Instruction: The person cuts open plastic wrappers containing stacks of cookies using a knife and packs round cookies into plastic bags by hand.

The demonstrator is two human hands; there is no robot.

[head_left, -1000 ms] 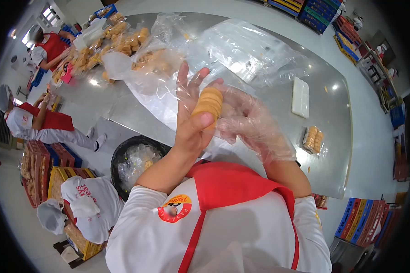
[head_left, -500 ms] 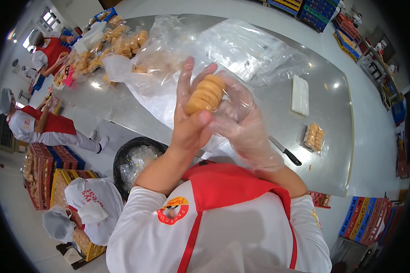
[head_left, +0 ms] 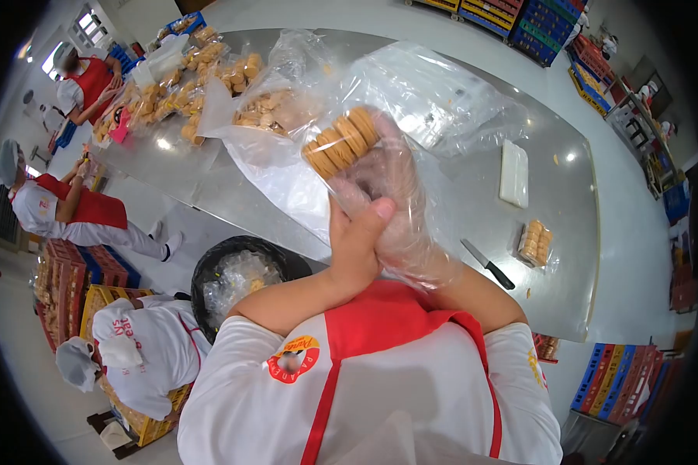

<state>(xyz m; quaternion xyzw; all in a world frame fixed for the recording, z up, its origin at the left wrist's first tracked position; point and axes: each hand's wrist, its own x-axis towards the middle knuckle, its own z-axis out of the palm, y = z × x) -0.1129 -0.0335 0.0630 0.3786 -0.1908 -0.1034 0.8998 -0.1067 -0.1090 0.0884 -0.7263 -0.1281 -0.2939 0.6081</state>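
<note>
A row of round, golden-brown biscuits point(head_left: 340, 143) sits in the grip of my right hand point(head_left: 399, 190). Clear loose plastic point(head_left: 434, 213), which looks like a bag, covers that hand down to the wrist. My left hand point(head_left: 357, 244) is closed against the heel of my right hand, its thumb pressing on the plastic; its other fingers are mostly hidden behind. Beyond both hands, a large clear bag point(head_left: 267, 116) with more biscuits lies on the steel table point(head_left: 473, 209).
A black-handled knife point(head_left: 488, 264), a packed biscuit pack point(head_left: 535, 242) and a white flat stack point(head_left: 513, 174) lie to the right. Plastic sheets point(head_left: 423, 85) cover the far side. A black-lined bin point(head_left: 209, 267) stands at left, near a bending co-worker point(head_left: 151, 349). Two more co-workers stand farther left.
My left hand has moved from beside the biscuits down to the heel of my right hand. The biscuits have shifted slightly left and now rest in my right hand alone.
</note>
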